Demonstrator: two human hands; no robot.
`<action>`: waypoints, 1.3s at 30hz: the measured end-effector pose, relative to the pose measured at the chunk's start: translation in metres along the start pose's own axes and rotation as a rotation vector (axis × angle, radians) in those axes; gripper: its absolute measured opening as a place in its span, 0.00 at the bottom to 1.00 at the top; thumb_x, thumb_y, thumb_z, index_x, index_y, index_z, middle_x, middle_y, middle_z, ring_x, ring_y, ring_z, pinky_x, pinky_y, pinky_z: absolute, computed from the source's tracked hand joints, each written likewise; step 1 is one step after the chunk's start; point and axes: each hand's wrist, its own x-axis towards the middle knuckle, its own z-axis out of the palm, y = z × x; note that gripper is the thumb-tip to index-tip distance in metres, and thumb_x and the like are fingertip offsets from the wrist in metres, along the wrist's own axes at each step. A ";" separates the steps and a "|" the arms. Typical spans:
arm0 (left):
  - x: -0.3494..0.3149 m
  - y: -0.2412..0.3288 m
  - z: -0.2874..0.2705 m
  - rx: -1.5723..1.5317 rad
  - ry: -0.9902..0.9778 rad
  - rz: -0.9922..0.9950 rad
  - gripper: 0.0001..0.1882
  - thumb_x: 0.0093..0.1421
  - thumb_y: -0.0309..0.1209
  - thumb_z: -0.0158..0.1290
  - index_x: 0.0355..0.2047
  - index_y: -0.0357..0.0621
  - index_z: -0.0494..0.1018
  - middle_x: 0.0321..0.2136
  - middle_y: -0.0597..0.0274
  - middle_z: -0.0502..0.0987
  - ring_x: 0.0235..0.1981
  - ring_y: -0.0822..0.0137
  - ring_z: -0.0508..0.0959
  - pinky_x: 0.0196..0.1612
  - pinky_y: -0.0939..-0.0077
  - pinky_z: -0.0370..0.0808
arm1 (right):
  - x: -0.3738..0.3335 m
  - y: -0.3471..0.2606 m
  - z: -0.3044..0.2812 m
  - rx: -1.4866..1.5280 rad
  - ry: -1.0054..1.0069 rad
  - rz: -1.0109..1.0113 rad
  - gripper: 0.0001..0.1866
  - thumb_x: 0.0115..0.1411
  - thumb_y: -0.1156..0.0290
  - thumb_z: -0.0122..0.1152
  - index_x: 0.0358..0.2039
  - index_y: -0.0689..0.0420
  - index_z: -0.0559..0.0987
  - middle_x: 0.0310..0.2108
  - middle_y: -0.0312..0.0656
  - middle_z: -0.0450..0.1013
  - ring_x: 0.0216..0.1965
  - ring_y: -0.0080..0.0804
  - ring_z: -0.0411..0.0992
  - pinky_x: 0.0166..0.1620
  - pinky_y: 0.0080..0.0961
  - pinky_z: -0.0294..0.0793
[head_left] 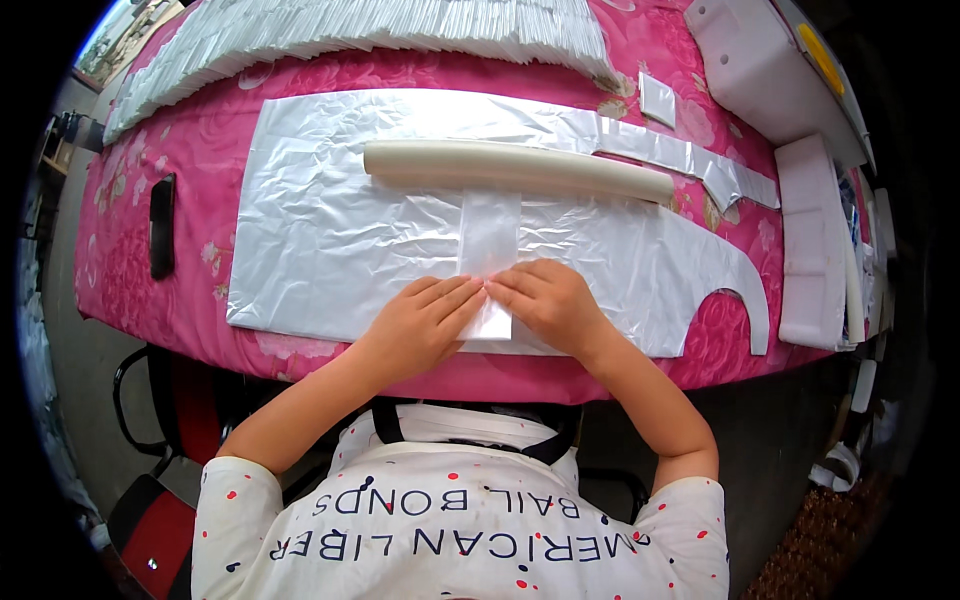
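Observation:
A white plastic apron (330, 240) lies spread on the table, with a curved cut-out at its right end. Across its middle is a narrow folded strip of white plastic (490, 232), running toward me. My left hand (425, 315) and my right hand (550, 305) meet at the near part of this strip. Thumbs and fingertips come together on the plastic, fingers closed, the pinched part mostly hidden beneath them. Beyond the hands, a long cream-coloured tube (520, 170) rests lengthwise on the apron.
Many folded white plastic packets (400, 28) stand in a long row at the back. One folded packet (657, 100) lies apart. A black long-handled object (162, 227) is at the left. White foam boxes (810, 240) border the right side. Pink flowered cloth (120, 265) covers the table.

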 end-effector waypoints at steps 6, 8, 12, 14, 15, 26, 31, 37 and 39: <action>-0.005 0.001 -0.002 -0.059 -0.041 -0.012 0.30 0.37 0.19 0.53 0.47 0.38 0.68 0.46 0.54 0.72 0.48 0.59 0.72 0.46 0.65 0.69 | -0.011 -0.013 -0.001 0.032 0.009 0.053 0.12 0.46 0.75 0.55 0.34 0.56 0.77 0.35 0.37 0.74 0.36 0.32 0.73 0.38 0.26 0.72; -0.003 0.002 -0.002 -0.103 -0.028 -0.056 0.29 0.38 0.18 0.52 0.47 0.38 0.68 0.45 0.54 0.73 0.45 0.59 0.73 0.45 0.66 0.69 | -0.013 -0.011 0.001 0.051 0.018 0.084 0.13 0.46 0.75 0.56 0.35 0.56 0.78 0.34 0.36 0.74 0.36 0.33 0.73 0.37 0.26 0.73; -0.001 -0.003 0.001 -0.195 0.023 -0.152 0.28 0.41 0.17 0.50 0.47 0.40 0.69 0.39 0.55 0.76 0.41 0.58 0.75 0.41 0.67 0.69 | -0.012 -0.012 -0.001 0.131 0.050 0.222 0.19 0.37 0.82 0.61 0.35 0.55 0.79 0.30 0.36 0.75 0.31 0.34 0.73 0.33 0.26 0.73; 0.002 -0.006 0.001 -0.257 -0.001 -0.236 0.26 0.45 0.18 0.51 0.48 0.41 0.69 0.36 0.56 0.77 0.39 0.57 0.76 0.39 0.68 0.69 | -0.012 -0.010 0.000 0.174 0.076 0.312 0.14 0.42 0.81 0.60 0.33 0.57 0.79 0.26 0.37 0.75 0.27 0.32 0.73 0.30 0.25 0.72; 0.005 -0.006 0.000 -0.252 -0.050 -0.344 0.25 0.47 0.19 0.51 0.49 0.41 0.68 0.34 0.55 0.77 0.38 0.58 0.76 0.38 0.69 0.70 | -0.011 -0.008 0.000 0.194 0.088 0.358 0.12 0.44 0.80 0.60 0.32 0.58 0.79 0.24 0.38 0.75 0.25 0.30 0.72 0.29 0.25 0.71; 0.036 -0.023 0.000 -0.502 -0.033 -0.807 0.33 0.55 0.27 0.52 0.59 0.30 0.52 0.25 0.54 0.78 0.23 0.68 0.77 0.31 0.78 0.72 | 0.024 0.005 -0.005 0.264 -0.170 0.884 0.13 0.57 0.66 0.54 0.24 0.63 0.78 0.14 0.39 0.71 0.17 0.24 0.70 0.24 0.22 0.67; 0.044 -0.021 -0.007 -0.579 0.007 -0.900 0.34 0.54 0.28 0.54 0.59 0.31 0.53 0.24 0.55 0.78 0.23 0.70 0.77 0.30 0.79 0.71 | 0.029 0.010 -0.010 0.503 -0.249 1.075 0.15 0.57 0.65 0.53 0.21 0.64 0.77 0.15 0.39 0.71 0.16 0.23 0.71 0.22 0.22 0.66; 0.037 -0.022 -0.008 -0.294 0.145 -0.638 0.31 0.52 0.24 0.54 0.57 0.34 0.58 0.34 0.54 0.75 0.30 0.66 0.77 0.32 0.76 0.73 | 0.042 0.015 -0.018 0.583 -0.354 1.203 0.15 0.57 0.64 0.54 0.21 0.63 0.77 0.16 0.38 0.72 0.16 0.23 0.71 0.21 0.21 0.66; 0.034 -0.021 -0.003 -0.095 0.201 -0.402 0.30 0.52 0.23 0.54 0.55 0.35 0.60 0.38 0.54 0.73 0.34 0.63 0.75 0.35 0.72 0.73 | 0.043 0.017 -0.019 0.586 -0.371 1.211 0.15 0.57 0.64 0.54 0.20 0.62 0.76 0.16 0.38 0.72 0.16 0.23 0.71 0.21 0.21 0.66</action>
